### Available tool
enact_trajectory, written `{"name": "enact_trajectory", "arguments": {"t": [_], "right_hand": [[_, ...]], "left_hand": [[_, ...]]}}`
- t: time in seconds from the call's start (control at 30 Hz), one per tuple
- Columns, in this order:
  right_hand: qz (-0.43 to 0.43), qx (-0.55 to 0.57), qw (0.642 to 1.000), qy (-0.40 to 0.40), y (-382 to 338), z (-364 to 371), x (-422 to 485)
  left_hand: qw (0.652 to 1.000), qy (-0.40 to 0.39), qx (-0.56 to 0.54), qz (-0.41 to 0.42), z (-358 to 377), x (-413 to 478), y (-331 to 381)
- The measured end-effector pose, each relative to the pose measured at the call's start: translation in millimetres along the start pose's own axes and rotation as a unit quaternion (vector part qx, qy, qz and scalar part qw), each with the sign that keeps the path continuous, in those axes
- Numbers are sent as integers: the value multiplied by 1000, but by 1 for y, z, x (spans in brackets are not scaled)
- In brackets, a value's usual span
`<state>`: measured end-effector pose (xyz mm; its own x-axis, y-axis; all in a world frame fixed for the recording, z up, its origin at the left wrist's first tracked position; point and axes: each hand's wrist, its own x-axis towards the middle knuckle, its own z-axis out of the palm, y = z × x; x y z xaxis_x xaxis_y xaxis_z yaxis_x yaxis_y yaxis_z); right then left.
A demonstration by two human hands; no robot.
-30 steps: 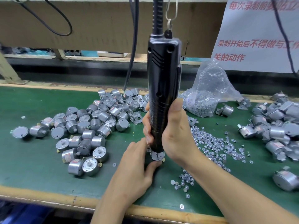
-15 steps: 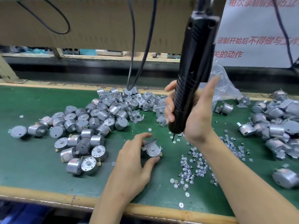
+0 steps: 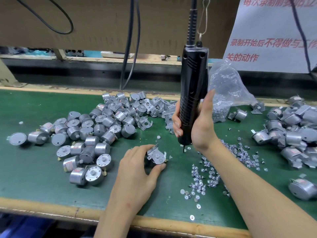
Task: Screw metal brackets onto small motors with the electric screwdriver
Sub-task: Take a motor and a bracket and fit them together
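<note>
Left hand (image 3: 137, 170) first: its fingers (image 3: 143, 149) and thumb curl round a motor (image 3: 157, 157), pinning it to the desk with the bracket (image 3: 153, 149) facing up. The right hand (image 3: 200, 127) has its fingers (image 3: 176, 123) clamped on the ribbed grip of the black electric screwdriver (image 3: 192, 93). The bit (image 3: 183, 149) hangs just right of the motor, clear of it, above the near edge of the loose screws (image 3: 205, 177). Whether a screw sits on the tip, I can't tell.

The risks, as I read them: the bit lands off-centre and skids across the bracket, or the bracket shifts under the thumb and the holes stop lining up. A soft left-hand hold could also let the motor spin with the driver.

Out across the green desk (image 3: 34, 177), bare motors (image 3: 89, 133) are heaped on the left, with spare brackets (image 3: 151, 107) behind them. A clear bag of screws (image 3: 226, 90) slumps at the back, and bracketed motors (image 3: 291, 131) pile up on the right. Beyond are a cardboard panel (image 3: 85, 23), dangling cables (image 3: 132, 48) and a white notice (image 3: 274, 40) in red characters.
</note>
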<state>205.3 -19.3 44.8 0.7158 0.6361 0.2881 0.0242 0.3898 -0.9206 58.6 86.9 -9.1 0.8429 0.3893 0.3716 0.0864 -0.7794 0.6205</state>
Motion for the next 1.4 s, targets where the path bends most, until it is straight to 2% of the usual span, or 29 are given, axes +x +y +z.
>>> {"name": "enact_trajectory", "arguments": {"t": [1.4], "right_hand": [[-15,6,1000,1,-3,0,0]], "left_hand": [[1000,-7,-20,4,-3,0,4]]}}
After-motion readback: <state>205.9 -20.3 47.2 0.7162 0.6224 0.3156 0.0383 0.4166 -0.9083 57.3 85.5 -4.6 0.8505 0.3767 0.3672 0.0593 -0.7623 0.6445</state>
